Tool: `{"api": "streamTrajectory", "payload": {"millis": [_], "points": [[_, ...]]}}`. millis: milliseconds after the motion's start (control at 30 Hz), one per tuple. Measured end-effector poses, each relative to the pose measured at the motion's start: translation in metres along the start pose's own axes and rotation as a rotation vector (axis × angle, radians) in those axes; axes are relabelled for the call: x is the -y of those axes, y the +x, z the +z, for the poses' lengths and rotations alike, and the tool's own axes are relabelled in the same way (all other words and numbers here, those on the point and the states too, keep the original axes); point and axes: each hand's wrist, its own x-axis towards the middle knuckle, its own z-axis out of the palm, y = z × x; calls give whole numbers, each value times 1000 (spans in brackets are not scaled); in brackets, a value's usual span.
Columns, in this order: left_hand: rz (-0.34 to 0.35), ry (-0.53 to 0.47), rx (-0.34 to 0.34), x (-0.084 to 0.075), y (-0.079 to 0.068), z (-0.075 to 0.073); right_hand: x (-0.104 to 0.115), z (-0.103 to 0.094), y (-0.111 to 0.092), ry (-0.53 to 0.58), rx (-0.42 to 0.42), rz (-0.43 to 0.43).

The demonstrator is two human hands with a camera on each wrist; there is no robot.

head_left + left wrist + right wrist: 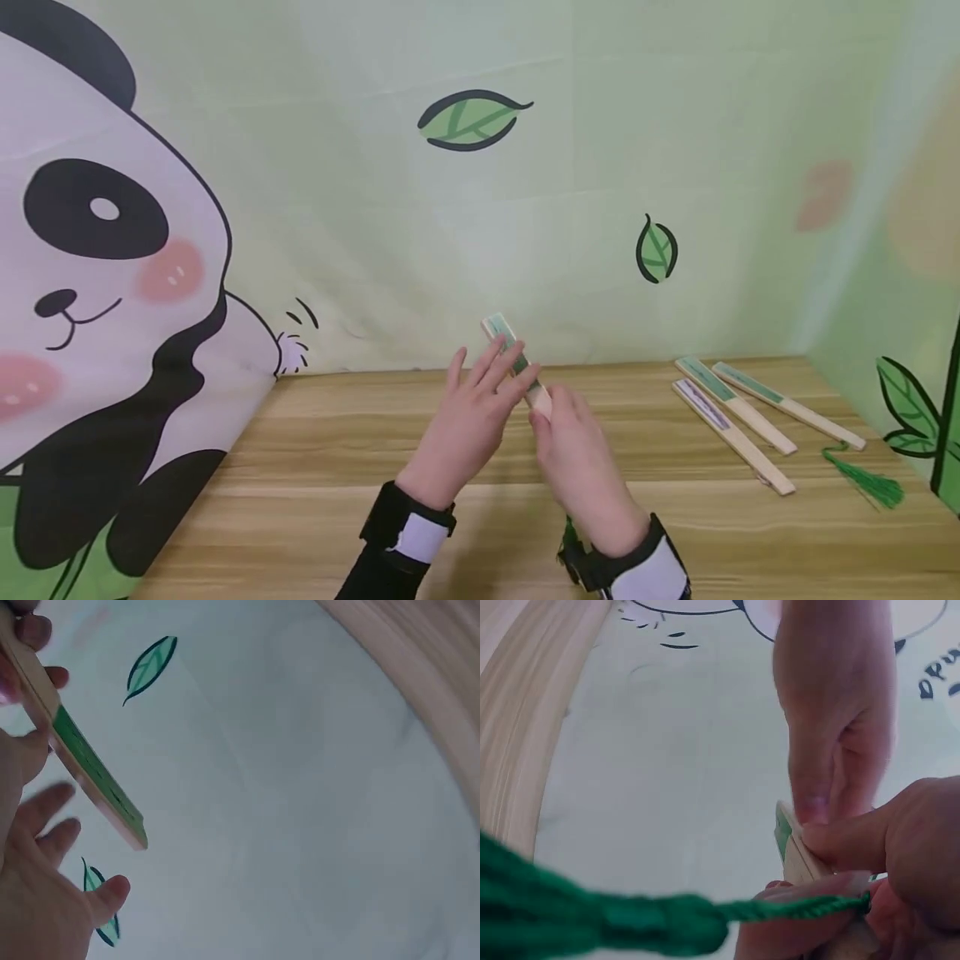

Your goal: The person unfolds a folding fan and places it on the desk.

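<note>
left hand [467, 429] splayed, right hand [583, 462] round folded fan [94, 766], long axis aslant, tip [496, 324] away-left

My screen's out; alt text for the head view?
Right hand grips a closed folding fan by its pale end; the left hand, fingers spread, overlaps its green section. On the wooden table, at right, lie three more closed fans and a green tassel.

Only txt: blk lettering [936, 673] on backdrop [660, 765], cut off at R-wrist view edge, not fully legible.
</note>
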Motion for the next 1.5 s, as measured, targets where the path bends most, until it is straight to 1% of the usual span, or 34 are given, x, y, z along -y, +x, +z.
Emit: {"api": "streamTrajectory", "payload": {"millis": [33,100,133,200,267,333,400,467,500,633,767,833,933,1000,1033,1100,1233,1333,1400,1500], "points": [[-51,-57,-36,-2,-2,1,2,2,0,9,-8,9],[-180,-222,-102,-8,-6,3,6,5,-1,25,-21,30],[-252,-325,-134,-12,-7,4,7,6,-1,32,-25,40],[-401,-557,-169,-18,-9,4,9,8,-1,44,-28,57],[-546,-793,-170,-22,-9,4,10,10,-1,54,-27,69],[-656,-1003,-150,-24,-7,4,11,12,0,59,-27,79],[-741,-1149,-111,-25,-5,5,12,13,1,57,-26,93],[-793,-1241,-80,-25,-3,5,14,15,2,52,-24,106],[-810,-1264,-66,-25,-2,6,14,16,3,47,-24,111],[-856,-1297,-33,-26,2,8,14,18,5,38,-12,124],[-852,-1298,-34,-24,3,11,11,19,7,55,11,116],[-846,-1284,-21,-25,4,6,9,18,8,79,34,108],[-835,-1305,-3,-24,4,7,4,14,11,192,108,128],[-830,-1328,15,-23,4,7,-1,10,12,269,155,160],[-822,-1344,20,-21,3,11,-2,8,13,305,170,179],[-811,-1361,38,-20,2,13,-6,3,15,369,186,209],[-797,-1367,100,-18,-1,13,-16,-2,18,427,195,246],[-781,-1372,135,-18,-3,14,-22,-2,19,478,221,267],[-771,-1373,147,-19,-4,14,-24,-2,19,506,238,274],[-756,-1367,146,-21,-5,13,-26,0,19,527,260,276]]}}
